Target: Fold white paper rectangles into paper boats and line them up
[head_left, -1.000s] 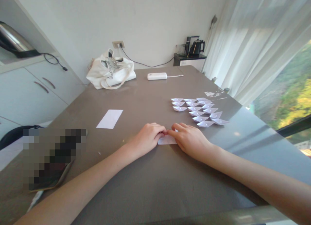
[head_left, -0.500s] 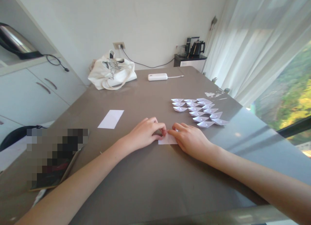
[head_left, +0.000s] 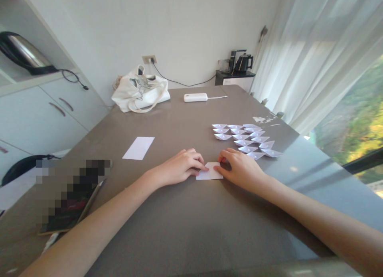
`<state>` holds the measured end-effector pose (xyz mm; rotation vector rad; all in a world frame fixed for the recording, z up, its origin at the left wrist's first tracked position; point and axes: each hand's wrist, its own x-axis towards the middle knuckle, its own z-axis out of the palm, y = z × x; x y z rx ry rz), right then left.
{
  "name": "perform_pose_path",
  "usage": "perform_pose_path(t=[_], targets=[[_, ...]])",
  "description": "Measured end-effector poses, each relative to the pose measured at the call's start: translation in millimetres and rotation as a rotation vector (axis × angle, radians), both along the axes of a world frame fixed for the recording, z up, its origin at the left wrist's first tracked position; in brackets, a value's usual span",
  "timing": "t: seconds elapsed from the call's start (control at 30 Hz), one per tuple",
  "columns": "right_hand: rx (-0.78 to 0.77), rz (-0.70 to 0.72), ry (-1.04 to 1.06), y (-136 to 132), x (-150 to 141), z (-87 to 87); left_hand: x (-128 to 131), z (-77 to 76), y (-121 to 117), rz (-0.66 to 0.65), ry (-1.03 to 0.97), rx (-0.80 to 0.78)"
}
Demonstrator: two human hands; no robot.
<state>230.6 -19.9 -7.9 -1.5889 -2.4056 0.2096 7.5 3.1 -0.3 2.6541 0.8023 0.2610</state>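
Observation:
A small piece of white paper (head_left: 210, 174) lies on the table between my hands, its upper edge looking folded. My left hand (head_left: 183, 167) has its thumb and index finger closed on the paper's left side, the index fingertip pressing on top. At the opposite side, my right hand (head_left: 242, 168) grips the right edge, thumb on the sheet and curled fingers at the far edge. Just beyond my right hand sit several folded paper boats (head_left: 242, 143) in rows. A flat white sheet (head_left: 138, 148) rests to the left, apart from my hands.
On the grey-brown table (head_left: 167, 233) are a white bag (head_left: 140, 91) and a white device with a short cable (head_left: 195, 97) at the back. Paper scraps (head_left: 263, 119) lie at the right edge. A blurred-out dark object (head_left: 72, 201) is beside my left forearm.
Both hands have drawn apart from the middle of the paper, uncovering more of it. My left index finger has come down onto the sheet, and my right thumb now shows on top.

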Motion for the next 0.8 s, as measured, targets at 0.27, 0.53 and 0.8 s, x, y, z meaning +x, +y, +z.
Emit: perform_pose_path(t=[0.27, 0.53, 0.8], targets=[[-0.138, -0.06, 0.285, 8.2, 0.7, -12.5, 2.3, 2.3, -4.7, -0.046, -0.01, 0.039], [-0.28, 0.004, 0.638, 12.9, -0.5, -16.7, 9.9, -0.9, -11.5, -0.049, 0.072, 0.207], [-0.098, -0.088, 0.389, 6.2, -3.1, -15.7, 7.8, -0.6, -10.5, -0.072, 0.079, 0.224]])
